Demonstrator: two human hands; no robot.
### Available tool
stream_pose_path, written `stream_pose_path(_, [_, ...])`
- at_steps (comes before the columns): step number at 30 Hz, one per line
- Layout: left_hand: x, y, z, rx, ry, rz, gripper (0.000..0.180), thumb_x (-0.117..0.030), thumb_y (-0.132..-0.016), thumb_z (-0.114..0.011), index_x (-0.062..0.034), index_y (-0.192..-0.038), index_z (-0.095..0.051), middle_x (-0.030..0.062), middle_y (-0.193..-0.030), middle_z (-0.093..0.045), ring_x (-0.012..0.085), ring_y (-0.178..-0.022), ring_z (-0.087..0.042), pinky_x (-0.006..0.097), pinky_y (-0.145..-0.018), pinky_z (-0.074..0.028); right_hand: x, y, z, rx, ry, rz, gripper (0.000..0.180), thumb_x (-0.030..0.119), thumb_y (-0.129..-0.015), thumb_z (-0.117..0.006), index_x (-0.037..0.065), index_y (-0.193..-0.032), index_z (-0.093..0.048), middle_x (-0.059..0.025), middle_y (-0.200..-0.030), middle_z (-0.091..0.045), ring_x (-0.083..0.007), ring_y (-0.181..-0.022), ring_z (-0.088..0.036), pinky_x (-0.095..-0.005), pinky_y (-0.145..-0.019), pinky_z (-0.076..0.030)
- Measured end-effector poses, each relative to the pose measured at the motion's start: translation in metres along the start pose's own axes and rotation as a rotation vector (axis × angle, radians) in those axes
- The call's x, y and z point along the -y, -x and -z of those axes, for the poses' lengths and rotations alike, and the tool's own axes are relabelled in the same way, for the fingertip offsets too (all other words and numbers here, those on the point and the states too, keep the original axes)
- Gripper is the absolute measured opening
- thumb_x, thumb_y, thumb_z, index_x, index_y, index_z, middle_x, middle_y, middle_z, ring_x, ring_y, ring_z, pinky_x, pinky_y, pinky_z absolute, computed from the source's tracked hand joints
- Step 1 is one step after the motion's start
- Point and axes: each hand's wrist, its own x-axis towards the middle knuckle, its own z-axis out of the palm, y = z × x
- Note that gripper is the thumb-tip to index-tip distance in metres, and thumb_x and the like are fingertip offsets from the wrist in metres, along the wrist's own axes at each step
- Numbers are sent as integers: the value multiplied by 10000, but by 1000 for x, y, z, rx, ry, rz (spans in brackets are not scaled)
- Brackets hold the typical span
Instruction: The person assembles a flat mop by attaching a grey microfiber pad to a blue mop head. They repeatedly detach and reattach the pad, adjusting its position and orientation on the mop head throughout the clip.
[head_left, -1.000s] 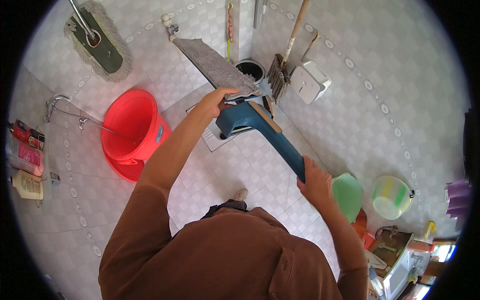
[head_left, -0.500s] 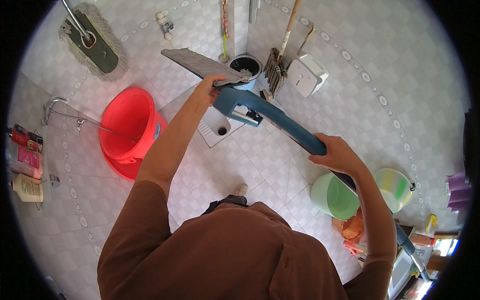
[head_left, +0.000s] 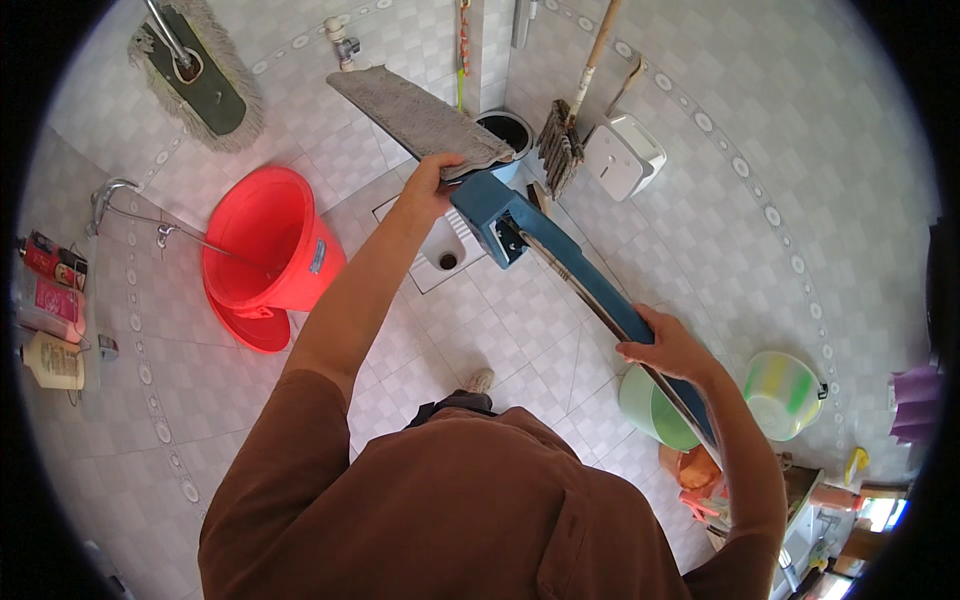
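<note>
I hold a flat mop raised in front of me, across my body. Its grey pad (head_left: 420,115) faces up and tilts toward the far left. My left hand (head_left: 430,188) is closed on the near edge of the mop's head. My right hand (head_left: 672,350) is wrapped round the long blue plastic body (head_left: 570,250) on the mop's pole. A thin metal rod (head_left: 580,285) shows along the underside of that body. The far end of the pole runs behind my right forearm and is partly hidden.
A red bucket (head_left: 328,262) stands at left, beside a squat toilet pan (head_left: 462,240). A dust mop (head_left: 215,95) hangs far left. A string mop (head_left: 560,150), a white box (head_left: 612,165) and a dark-lined bin (head_left: 522,140) are ahead. A green bucket (head_left: 640,405) stands at right.
The mop has turned about its length: more of the grey pad's top shows, and the blue body's open side with the rod is exposed. Both hands keep their grip.
</note>
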Motion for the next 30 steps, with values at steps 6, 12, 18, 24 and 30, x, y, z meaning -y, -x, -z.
stream_pose_path(6, [-3,-9,-22,-80,-62,-21,214,-85,-690,-666,-4,-877,-599,128,-844,-621,265,-751,-616,380,-720,-545,10,17,-7,-156,149,-4,544,300,-800,-673,31,-1238,-495,-183,-914,-639,-280,-798,-625,-348,-750,-476])
stream_pose_path(12, [-8,-23,-33,39,20,14,245,-104,-682,-638,-7,-893,-558,145,-875,-594,300,-817,-589,431,-769,-505,21,34,7,-333,301,34,543,315,-805,-668,57,-1248,-489,-195,-990,-643,-342,-884,-623,-392,-796,-473])
stream_pose_path(18, [-21,-50,-3,41,-72,76,141,-135,-730,-578,-13,-795,-554,139,-775,-600,297,-719,-601,457,-723,-515,23,70,7,-492,579,24,581,291,-780,-694,94,-1272,-457,-148,-996,-624,-320,-878,-615,-423,-775,-465])
stream_pose_path(24, [-18,-50,3,-62,-119,43,119,-139,-736,-545,-24,-767,-536,144,-789,-599,295,-701,-601,478,-667,-515,-9,116,6,-457,685,-30,598,169,-743,-680,113,-1286,-437,-115,-953,-597,-305,-885,-600,-417,-730,-467])
stream_pose_path(30, [-18,-42,-3,-55,-65,132,146,-112,-743,-535,4,-830,-555,158,-866,-610,320,-764,-612,526,-698,-513,-2,131,10,-497,635,-24,549,122,-724,-665,108,-1240,-476,-125,-941,-595,-313,-799,-613,-427,-711,-472])
